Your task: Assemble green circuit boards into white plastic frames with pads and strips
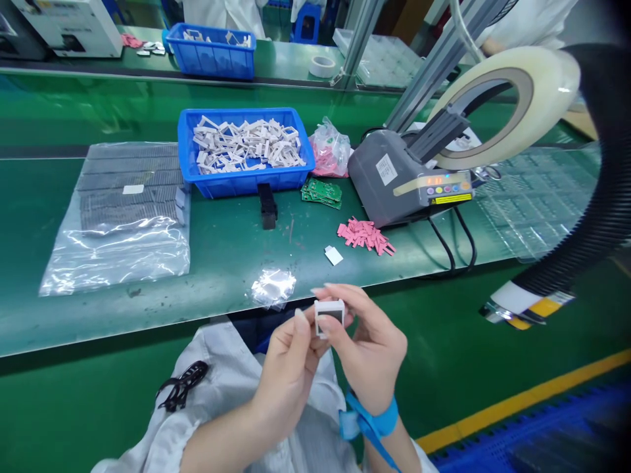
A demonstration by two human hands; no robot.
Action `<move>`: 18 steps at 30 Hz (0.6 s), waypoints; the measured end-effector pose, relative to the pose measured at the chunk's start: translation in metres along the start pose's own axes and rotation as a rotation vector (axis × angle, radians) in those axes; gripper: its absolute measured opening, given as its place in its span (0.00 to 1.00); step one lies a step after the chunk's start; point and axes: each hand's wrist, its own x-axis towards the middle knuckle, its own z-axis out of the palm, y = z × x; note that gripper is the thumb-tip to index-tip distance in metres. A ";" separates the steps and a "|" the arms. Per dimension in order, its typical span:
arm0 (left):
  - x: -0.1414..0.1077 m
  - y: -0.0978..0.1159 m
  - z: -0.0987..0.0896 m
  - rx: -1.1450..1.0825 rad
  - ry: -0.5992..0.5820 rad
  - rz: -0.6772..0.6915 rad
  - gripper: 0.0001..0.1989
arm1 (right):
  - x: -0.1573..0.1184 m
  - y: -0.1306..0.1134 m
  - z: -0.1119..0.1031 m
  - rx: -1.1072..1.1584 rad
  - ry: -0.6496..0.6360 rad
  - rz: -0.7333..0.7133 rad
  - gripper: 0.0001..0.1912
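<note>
A small white plastic frame with a dark panel is held up just past the bench's front edge. My right hand pinches it, thumb on the dark face and fingers behind. My left hand closes on its left side; those fingertips are partly hidden. A blue strap circles my right wrist. Nearest on the bench are a small white flat piece, a pile of pink strips and a stack of clear film pieces.
Behind stands a blue bin of white plastic frames. A bag of dark parts lies left; a black block and green circuit boards sit centrally. At right are a tape dispenser and a hanging black hose.
</note>
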 end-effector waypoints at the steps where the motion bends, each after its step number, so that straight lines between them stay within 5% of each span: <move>1: 0.001 0.001 -0.003 0.066 -0.020 0.043 0.18 | 0.004 -0.001 -0.003 -0.017 -0.049 -0.010 0.15; 6: 0.000 0.013 -0.023 0.411 -0.038 0.154 0.11 | 0.023 -0.005 -0.017 -0.011 -0.267 -0.134 0.08; 10: -0.002 0.014 -0.036 0.461 0.060 0.215 0.18 | 0.028 -0.008 -0.023 -0.122 -0.383 -0.316 0.09; 13: 0.000 0.012 -0.040 0.321 0.120 0.246 0.21 | 0.027 -0.007 -0.022 -0.283 -0.364 -0.484 0.08; 18: 0.005 0.016 -0.047 0.185 -0.005 0.069 0.18 | 0.016 0.002 -0.009 -0.525 -0.176 -0.734 0.10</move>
